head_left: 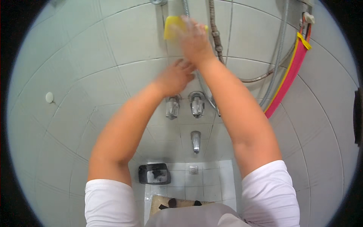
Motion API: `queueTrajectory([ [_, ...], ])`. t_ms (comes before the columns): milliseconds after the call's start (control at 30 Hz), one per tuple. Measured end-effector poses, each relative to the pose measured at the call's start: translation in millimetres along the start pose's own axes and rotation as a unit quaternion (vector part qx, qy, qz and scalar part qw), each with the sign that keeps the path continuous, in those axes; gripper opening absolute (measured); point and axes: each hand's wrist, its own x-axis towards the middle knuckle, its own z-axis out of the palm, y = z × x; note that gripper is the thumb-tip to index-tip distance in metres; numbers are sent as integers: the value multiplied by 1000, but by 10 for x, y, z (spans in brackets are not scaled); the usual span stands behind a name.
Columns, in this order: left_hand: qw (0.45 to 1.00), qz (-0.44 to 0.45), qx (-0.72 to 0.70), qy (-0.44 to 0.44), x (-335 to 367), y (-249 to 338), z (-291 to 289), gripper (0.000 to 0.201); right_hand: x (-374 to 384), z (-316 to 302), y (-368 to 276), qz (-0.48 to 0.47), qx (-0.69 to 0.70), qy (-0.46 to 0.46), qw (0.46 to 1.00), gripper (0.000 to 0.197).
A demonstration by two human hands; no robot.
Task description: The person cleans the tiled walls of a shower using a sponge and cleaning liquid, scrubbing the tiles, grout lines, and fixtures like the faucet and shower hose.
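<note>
High on the tiled wall, my right hand [196,42] presses a flat yellow sponge [173,27] against the tiles. Motion blurs its fingers and the sponge's lower part. Just below and to the left, my left hand [176,78] has its fingers stretched out, close to the wall and a thin metal shower hose [199,77]; whether it touches either I cannot tell. Beneath the left hand are two chrome tap handles, a left one [172,108] and a right one [197,104], with a chrome spout [195,142] lower down.
A ribbed metal hose [215,38] and a grey hose [280,49] hang to the right. Beside them hangs a long pink item with yellow edging [289,77]. A black basin [154,174], a floor drain [193,170] and a beige mat [157,204] are below.
</note>
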Motion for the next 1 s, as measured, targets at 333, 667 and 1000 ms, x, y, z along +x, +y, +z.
queueTrajectory([
  [333,974,-147,131,108,-166,-719,-237,41,-858,20,173,-65,98,-140,983,36],
  [667,970,24,102,220,368,-862,-190,34,293,-400,1270,72,195,165,964,41],
  [1000,948,40,67,309,183,-1042,-38,41,1254,80,1126,-41,27,78,996,44],
])
